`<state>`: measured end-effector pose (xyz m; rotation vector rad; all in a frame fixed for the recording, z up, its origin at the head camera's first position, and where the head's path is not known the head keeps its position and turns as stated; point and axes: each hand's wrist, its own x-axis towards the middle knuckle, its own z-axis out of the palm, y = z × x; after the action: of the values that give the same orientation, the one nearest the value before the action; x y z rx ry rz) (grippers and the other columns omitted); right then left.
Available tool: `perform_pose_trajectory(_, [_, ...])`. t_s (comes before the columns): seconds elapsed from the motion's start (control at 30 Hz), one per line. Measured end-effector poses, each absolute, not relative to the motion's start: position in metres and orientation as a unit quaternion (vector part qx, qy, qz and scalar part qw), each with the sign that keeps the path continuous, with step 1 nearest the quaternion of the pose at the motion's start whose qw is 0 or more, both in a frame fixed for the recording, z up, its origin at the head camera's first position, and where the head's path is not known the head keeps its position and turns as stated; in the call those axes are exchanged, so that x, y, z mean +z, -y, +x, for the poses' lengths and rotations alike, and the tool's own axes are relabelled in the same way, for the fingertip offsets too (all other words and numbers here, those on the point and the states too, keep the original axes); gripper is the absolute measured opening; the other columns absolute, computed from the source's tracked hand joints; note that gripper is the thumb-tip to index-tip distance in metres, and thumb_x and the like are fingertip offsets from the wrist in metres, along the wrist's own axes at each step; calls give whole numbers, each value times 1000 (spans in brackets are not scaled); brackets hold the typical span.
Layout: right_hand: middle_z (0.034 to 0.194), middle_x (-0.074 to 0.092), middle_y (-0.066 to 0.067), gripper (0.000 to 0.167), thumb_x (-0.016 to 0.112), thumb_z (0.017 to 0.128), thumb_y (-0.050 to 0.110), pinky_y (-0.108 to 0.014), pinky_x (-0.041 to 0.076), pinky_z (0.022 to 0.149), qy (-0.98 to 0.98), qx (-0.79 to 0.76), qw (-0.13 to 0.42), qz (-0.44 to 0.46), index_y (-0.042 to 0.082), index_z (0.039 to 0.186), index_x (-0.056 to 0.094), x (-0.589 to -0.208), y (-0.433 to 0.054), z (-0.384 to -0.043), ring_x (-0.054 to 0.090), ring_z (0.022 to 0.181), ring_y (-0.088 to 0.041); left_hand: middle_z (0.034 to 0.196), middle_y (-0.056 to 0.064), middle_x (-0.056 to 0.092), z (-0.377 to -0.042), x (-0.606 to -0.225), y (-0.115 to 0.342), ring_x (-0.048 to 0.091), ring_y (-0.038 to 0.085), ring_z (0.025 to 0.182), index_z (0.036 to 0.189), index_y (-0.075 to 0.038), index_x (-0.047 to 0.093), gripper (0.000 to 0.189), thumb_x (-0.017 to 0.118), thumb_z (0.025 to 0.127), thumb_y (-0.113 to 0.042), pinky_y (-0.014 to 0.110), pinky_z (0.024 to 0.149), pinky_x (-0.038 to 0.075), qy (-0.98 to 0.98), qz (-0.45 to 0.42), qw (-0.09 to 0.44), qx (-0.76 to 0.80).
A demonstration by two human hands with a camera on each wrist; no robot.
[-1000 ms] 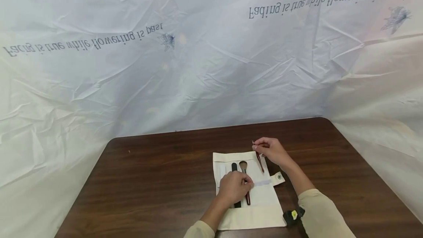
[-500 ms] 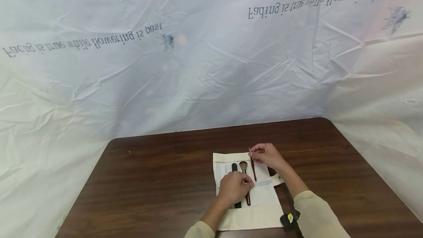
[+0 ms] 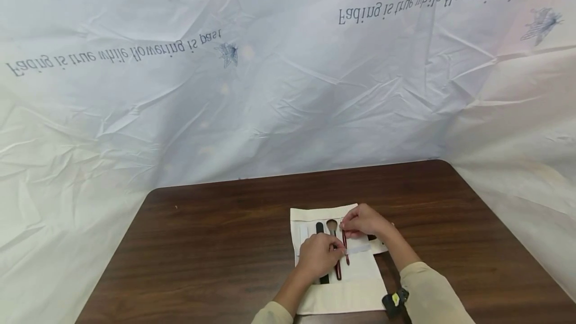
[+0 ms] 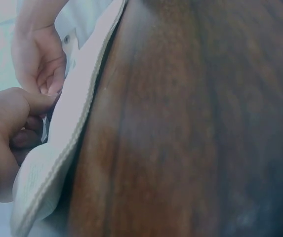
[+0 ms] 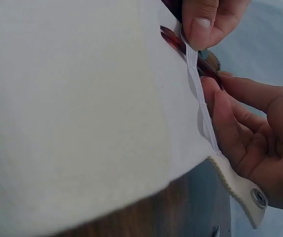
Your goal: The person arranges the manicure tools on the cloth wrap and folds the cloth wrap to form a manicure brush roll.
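A cream fabric roll-up pouch (image 3: 344, 296) lies unrolled on the table. My right hand (image 3: 366, 221) pinches a slim dark-red tool (image 3: 347, 259) near its far end. In the right wrist view the tool's red handle (image 5: 172, 38) passes under a white elastic band (image 5: 195, 81). My left hand (image 3: 318, 254) pinches that band beside the tool, its thumb (image 5: 200, 32) on the edge. Under the left hand lie a makeup brush (image 3: 332, 225) with brown bristles and a red handle, and a black flat strip (image 3: 320, 227); their middles are hidden.
A white flat piece (image 3: 303, 234) sits at the pouch's left side. A snap tab (image 5: 252, 197) sticks out on its right. The dark wooden table (image 3: 216, 244) is backed by a white printed sheet (image 3: 279, 89). A black device (image 3: 395, 301) is by the right sleeve.
My right hand has moved left and toward me, bringing the red tool down from above the pouch until its lower end passes the elastic band. The left hand has stayed in place.
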<state>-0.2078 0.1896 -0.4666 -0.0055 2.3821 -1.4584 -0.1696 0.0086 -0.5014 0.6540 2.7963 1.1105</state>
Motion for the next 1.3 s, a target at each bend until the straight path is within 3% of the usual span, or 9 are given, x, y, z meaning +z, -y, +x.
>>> perform_pose_trajectory(0.2, [63,69,1,12,71,91,4,-18,53,54,-851,-491,188,-9,-8,92,73,-466,-187,-205,63,56,-3,48,-14,42,-172,-500,-7,37,0,46,82,-20,79,10,75,90,-25,22,48,29,-907,215,27,362])
perform_pose_trajectory(0.8, [63,67,-2,12,77,85,4,-20,51,51,-877,-456,144,50,1,75,71,-470,-178,-201,60,51,-6,48,-12,48,-172,-498,-5,40,-1,50,81,-22,80,9,76,88,-25,21,52,30,-911,213,23,352])
perform_pose_trajectory(1.07, [75,71,-12,17,62,97,6,-26,56,60,-876,-476,72,-24,-8,99,72,-464,-211,-188,66,65,-12,48,-12,47,-171,-495,-8,39,0,48,83,-19,81,10,76,90,-24,21,49,31,-908,220,25,357])
perform_pose_trajectory(1.3, [88,73,-15,28,59,101,10,-26,57,65,-872,-489,29,-7,-14,114,65,-462,-259,-176,67,70,-11,49,-10,50,-171,-490,-17,41,-1,48,90,-18,81,11,72,93,-22,21,50,33,-902,244,19,357])
